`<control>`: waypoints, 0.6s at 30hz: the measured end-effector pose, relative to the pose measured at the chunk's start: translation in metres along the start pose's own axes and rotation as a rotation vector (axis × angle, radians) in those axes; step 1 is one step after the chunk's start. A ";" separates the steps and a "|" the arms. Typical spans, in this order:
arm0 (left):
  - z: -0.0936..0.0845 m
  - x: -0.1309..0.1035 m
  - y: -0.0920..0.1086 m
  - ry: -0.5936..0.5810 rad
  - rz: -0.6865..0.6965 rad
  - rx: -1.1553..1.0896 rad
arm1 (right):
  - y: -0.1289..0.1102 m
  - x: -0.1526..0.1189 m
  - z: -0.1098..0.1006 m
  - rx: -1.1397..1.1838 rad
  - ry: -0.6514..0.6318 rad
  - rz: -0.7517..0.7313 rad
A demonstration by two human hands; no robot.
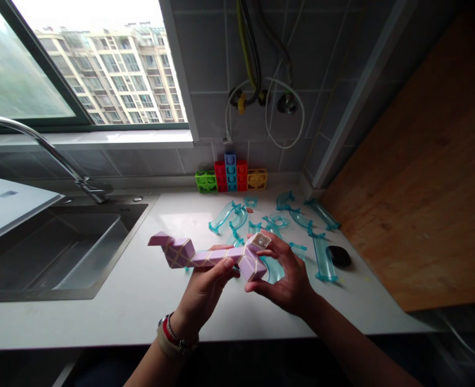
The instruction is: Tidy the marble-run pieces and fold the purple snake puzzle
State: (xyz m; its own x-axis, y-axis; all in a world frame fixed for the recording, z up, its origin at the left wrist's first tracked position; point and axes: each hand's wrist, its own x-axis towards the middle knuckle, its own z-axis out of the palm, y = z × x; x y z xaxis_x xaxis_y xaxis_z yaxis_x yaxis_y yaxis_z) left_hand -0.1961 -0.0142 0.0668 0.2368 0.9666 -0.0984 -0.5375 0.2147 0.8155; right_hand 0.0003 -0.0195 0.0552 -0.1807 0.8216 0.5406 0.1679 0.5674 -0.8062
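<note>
A light purple snake puzzle (213,258) with pale seams is held up over the counter, its two ends folded into angular clumps joined by a straight middle. My left hand (208,285) is closed round that middle from below, thumb on the near side. At the right-hand clump, my right hand (283,271) grips with thumb below and fingers above. A hollow square end face shows near the right fingertips. Parts of the fingers behind the puzzle are hidden.
Several clear teal track pieces (324,258) lie scattered behind and right of my hands, beside a black rounded object (339,256). Coloured plastic blocks (231,172) stand against the wall. To the left are a sink (100,279) and a faucet (47,145); a wooden panel (415,188) bounds the right.
</note>
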 end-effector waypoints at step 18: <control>-0.010 -0.004 0.007 -0.092 0.453 0.396 | -0.006 0.000 0.015 0.570 0.037 0.360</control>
State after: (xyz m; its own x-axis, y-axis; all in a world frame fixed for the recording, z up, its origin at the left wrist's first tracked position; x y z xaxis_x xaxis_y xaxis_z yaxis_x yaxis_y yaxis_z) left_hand -0.2088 -0.0148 0.0676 0.1328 0.9297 0.3435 -0.2635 -0.3009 0.9165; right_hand -0.0156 -0.0243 0.0564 -0.1741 0.9611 0.2144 -0.3284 0.1486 -0.9328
